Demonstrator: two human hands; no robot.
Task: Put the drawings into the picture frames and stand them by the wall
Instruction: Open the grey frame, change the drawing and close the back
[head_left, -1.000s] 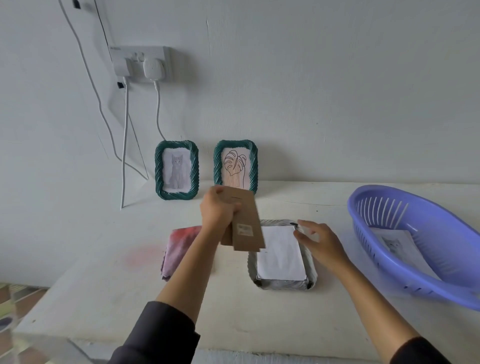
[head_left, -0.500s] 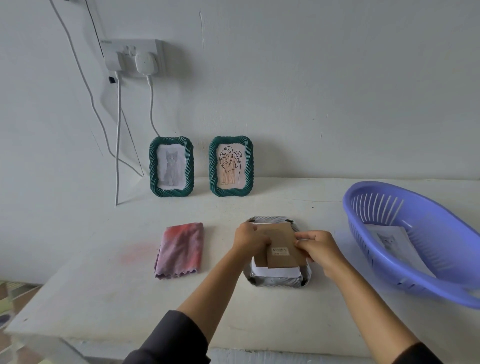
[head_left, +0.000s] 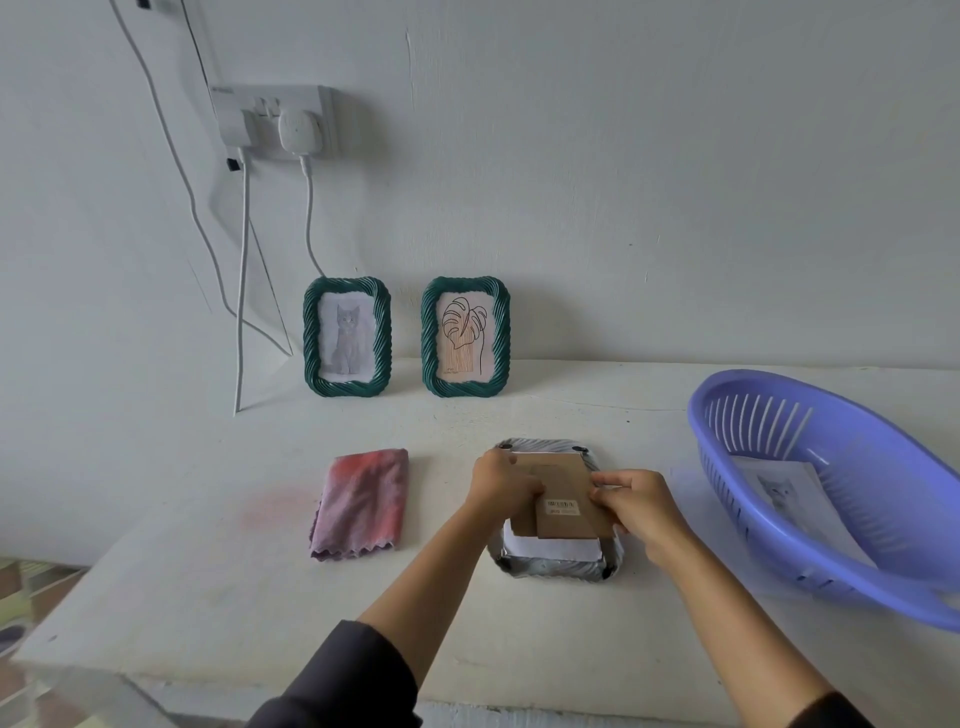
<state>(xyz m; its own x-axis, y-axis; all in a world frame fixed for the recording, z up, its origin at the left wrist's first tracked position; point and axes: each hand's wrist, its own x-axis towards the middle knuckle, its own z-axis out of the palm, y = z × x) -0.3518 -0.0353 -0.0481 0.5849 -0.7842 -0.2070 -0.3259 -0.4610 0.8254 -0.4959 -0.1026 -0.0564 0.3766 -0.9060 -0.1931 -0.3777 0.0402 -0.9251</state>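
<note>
Basket (head_left: 810, 415) cut off (right edge) — barcode label (head_left: 561, 506) unreadable

Purple basket (head_left: 852, 525), green frames (head_left: 347, 338), pink cloth (head_left: 362, 504)

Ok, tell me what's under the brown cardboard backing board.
Under the brown cardboard backing board a white sheet of paper shows, lying in the face-down grey picture frame. Both hands hold the board; the sheet's face is hidden.
</note>
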